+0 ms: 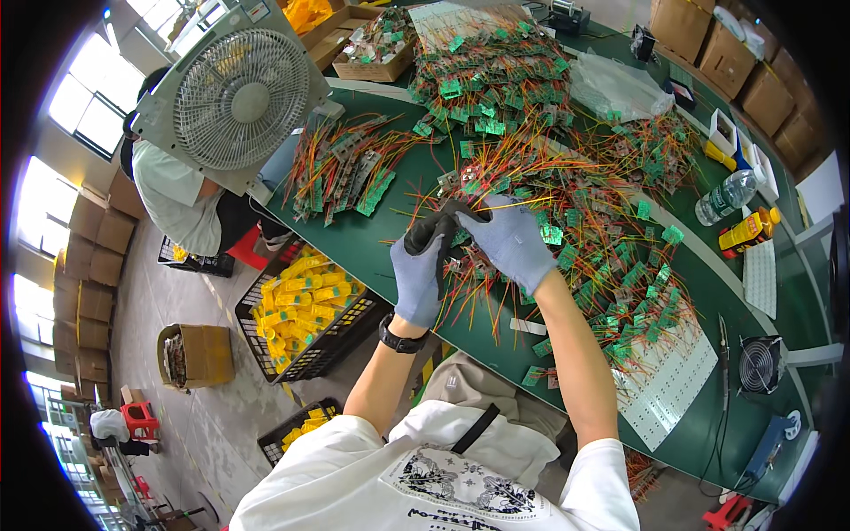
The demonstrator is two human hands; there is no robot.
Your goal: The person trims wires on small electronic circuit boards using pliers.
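Observation:
Both my hands wear grey-blue gloves with dark palms and meet over the near edge of a wire-and-board heap. My left hand has its fingers closed and bent toward the right one. My right hand is closed too, its fingertips touching the left's. Between them is a small green circuit board, mostly hidden by the gloves. Red and yellow wires stick out around the fingers. Just beyond and to the right spreads the heap of wired circuit boards. A separate bunch of boards lies to the left.
On the green table stand a box fan, a plastic bottle, a yellow bottle, a perforated white board and a soldering iron. A black crate of yellow pieces stands below left. A person sits beyond the fan.

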